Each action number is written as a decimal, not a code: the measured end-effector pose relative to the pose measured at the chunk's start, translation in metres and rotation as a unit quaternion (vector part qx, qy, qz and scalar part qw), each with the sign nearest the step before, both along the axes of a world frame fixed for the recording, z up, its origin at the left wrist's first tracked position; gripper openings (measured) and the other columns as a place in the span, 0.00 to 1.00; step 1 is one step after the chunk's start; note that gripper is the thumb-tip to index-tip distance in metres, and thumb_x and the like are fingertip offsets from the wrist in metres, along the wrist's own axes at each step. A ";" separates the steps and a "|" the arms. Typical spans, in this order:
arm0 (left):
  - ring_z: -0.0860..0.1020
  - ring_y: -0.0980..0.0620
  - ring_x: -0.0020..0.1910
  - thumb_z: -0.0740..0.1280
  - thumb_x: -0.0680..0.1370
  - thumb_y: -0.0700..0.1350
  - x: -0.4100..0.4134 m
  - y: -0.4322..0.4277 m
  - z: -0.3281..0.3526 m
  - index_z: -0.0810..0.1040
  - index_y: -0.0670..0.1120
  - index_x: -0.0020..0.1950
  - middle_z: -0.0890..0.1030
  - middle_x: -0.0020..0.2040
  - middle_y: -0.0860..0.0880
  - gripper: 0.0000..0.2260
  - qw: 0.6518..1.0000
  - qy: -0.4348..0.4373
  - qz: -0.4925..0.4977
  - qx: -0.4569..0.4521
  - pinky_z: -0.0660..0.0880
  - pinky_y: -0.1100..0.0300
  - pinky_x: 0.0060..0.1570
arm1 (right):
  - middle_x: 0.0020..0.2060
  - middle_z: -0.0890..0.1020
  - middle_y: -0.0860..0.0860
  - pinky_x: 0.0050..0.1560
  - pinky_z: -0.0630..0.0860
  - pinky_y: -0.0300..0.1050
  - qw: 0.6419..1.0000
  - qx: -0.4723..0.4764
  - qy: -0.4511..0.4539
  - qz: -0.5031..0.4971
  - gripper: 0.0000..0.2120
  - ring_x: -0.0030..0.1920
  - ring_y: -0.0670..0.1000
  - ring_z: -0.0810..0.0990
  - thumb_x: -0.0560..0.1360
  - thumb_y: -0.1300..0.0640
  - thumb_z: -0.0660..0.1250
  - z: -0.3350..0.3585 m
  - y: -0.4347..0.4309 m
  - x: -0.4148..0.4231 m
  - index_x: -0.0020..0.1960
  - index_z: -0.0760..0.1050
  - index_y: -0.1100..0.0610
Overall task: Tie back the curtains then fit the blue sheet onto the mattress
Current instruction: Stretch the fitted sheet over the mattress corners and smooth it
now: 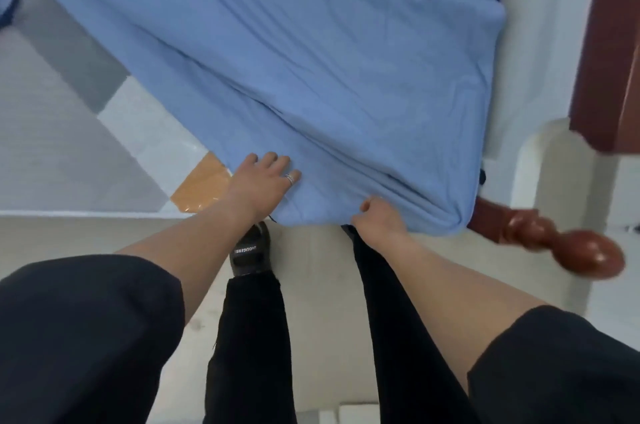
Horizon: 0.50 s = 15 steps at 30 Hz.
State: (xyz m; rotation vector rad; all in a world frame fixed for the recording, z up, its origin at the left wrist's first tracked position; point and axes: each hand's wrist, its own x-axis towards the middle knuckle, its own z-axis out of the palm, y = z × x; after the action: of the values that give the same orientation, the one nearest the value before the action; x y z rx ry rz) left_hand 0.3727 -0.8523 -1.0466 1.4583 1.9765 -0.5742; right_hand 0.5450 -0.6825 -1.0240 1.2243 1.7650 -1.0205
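Pale blue sheet (311,60), matte, creased in long folds; draped over the near corner, just beside wooden bedpost (561,243); long axis diagonal, upper left to lower right; left hand (266,181) pressed flat on it, fingers straight; right hand (377,219) curled, pinching its hem.

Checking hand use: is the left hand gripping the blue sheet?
No, the left hand rests flat, fingers straight, on the blue sheet.

Bare forearms come out of loose dark short sleeves: the left sleeve (79,337) at eight o'clock, the right sleeve (561,371) at four o'clock. A patterned silver ring (290,178) circles one finger of the left hand (263,177). At six o'clock are black trousers (252,354) and a black shoe (251,250) with white lettering.
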 end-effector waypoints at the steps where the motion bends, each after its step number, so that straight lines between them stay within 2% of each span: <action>1: 0.67 0.43 0.68 0.64 0.76 0.42 0.000 -0.002 -0.008 0.65 0.53 0.74 0.66 0.71 0.47 0.26 1.000 -0.004 -0.015 0.014 0.66 0.49 0.60 | 0.43 0.75 0.50 0.45 0.74 0.45 1.000 0.013 -0.003 -0.021 0.02 0.46 0.52 0.75 0.75 0.62 0.63 -0.006 -0.004 0.007 0.48 0.72 0.57; 3: 0.73 0.42 0.59 0.69 0.73 0.44 -0.006 -0.008 -0.022 0.77 0.51 0.64 0.74 0.61 0.47 0.19 0.997 -0.002 -0.039 0.065 0.69 0.49 0.52 | 0.48 0.76 0.51 0.46 0.74 0.43 0.998 0.027 -0.002 -0.056 0.03 0.51 0.54 0.77 0.75 0.61 0.62 -0.020 -0.013 0.019 0.48 0.70 0.55; 4: 0.74 0.42 0.54 0.71 0.69 0.44 -0.011 -0.013 -0.028 0.81 0.51 0.57 0.76 0.56 0.47 0.16 0.994 0.007 -0.056 0.090 0.70 0.50 0.48 | 0.52 0.76 0.53 0.51 0.75 0.45 0.997 0.029 0.001 -0.065 0.06 0.54 0.56 0.77 0.75 0.60 0.61 -0.025 -0.017 0.023 0.52 0.71 0.55; 6: 0.74 0.42 0.50 0.71 0.67 0.43 -0.021 -0.018 -0.036 0.83 0.48 0.49 0.76 0.51 0.46 0.11 0.990 0.016 -0.079 0.116 0.69 0.50 0.46 | 0.61 0.73 0.57 0.62 0.74 0.52 0.998 0.053 0.001 -0.039 0.17 0.59 0.60 0.76 0.75 0.58 0.61 -0.036 -0.025 0.027 0.63 0.70 0.58; 7: 0.74 0.41 0.51 0.69 0.67 0.42 -0.017 -0.021 -0.042 0.83 0.47 0.48 0.76 0.51 0.45 0.10 0.987 0.005 -0.095 0.128 0.69 0.49 0.47 | 0.63 0.71 0.58 0.64 0.73 0.52 0.997 0.063 -0.003 -0.034 0.21 0.60 0.61 0.75 0.75 0.58 0.61 -0.041 -0.032 0.034 0.67 0.68 0.58; 10: 0.77 0.38 0.50 0.61 0.70 0.44 -0.001 -0.015 -0.032 0.80 0.41 0.52 0.79 0.51 0.40 0.15 0.992 -0.032 -0.053 0.107 0.71 0.47 0.48 | 0.65 0.67 0.58 0.64 0.72 0.52 0.997 0.066 0.008 -0.032 0.24 0.61 0.62 0.75 0.74 0.59 0.60 -0.047 -0.039 0.036 0.70 0.64 0.58; 12: 0.78 0.37 0.52 0.59 0.74 0.43 0.012 -0.012 -0.027 0.76 0.43 0.58 0.81 0.52 0.40 0.15 0.995 -0.063 0.014 0.074 0.70 0.50 0.46 | 0.64 0.68 0.58 0.65 0.71 0.52 0.996 0.082 0.022 -0.032 0.22 0.62 0.63 0.74 0.75 0.58 0.61 -0.049 -0.041 0.036 0.68 0.66 0.57; 15: 0.78 0.38 0.51 0.60 0.74 0.43 0.029 -0.009 -0.019 0.75 0.47 0.60 0.81 0.53 0.41 0.15 0.993 -0.071 0.094 -0.007 0.69 0.54 0.44 | 0.63 0.73 0.58 0.61 0.72 0.52 0.992 0.106 0.039 -0.060 0.18 0.62 0.61 0.74 0.76 0.54 0.61 -0.050 -0.039 0.035 0.64 0.69 0.58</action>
State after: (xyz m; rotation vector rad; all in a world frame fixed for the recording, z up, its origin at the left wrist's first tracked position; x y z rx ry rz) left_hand 0.4017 -0.8615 -1.0659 1.2518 1.9667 -0.3903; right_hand 0.5798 -0.7212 -1.0740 1.4536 1.9191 -0.9796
